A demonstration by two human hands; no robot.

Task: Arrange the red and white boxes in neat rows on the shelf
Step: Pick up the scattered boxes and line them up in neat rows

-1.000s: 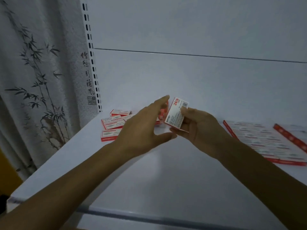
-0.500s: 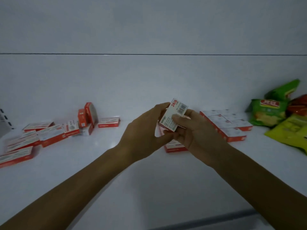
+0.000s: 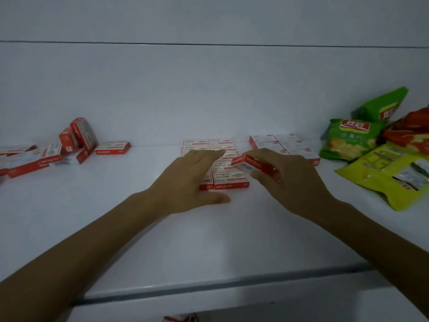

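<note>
Head camera, on my feed, looks down at the white shelf (image 3: 116,217). I take my bearings from the tidy block (image 3: 231,180) at its middle: two columns of red and white boxes lying flat, white faces up, edges touching.

The left hand (image 3: 185,180) is over the block's left column, palm down, fingers straight and close together, thumb spread toward the shelf's front. I cannot tell whether the palm presses on the boxes beneath it.

The right hand (image 3: 287,182) is just right of the block, fingers curled, pinching the held box (image 3: 254,164) between thumb and fingertips. I see that box tilted, a red side towards me, its left end above the block's right column and, as far as I can judge, apart from the boxes below.

Right of the block, across a narrow gap, a second block (image 3: 278,141) of the same boxes lies flat near the back wall. Well right of the block I see snack bags: two green bags (image 3: 348,140), a red bag (image 3: 411,133) and a yellow-green bag (image 3: 390,173).

Left of the block a single box (image 3: 113,148) lies flat. Further left is a loose heap (image 3: 76,140), some boxes flat, some on edge and leaning.
</note>
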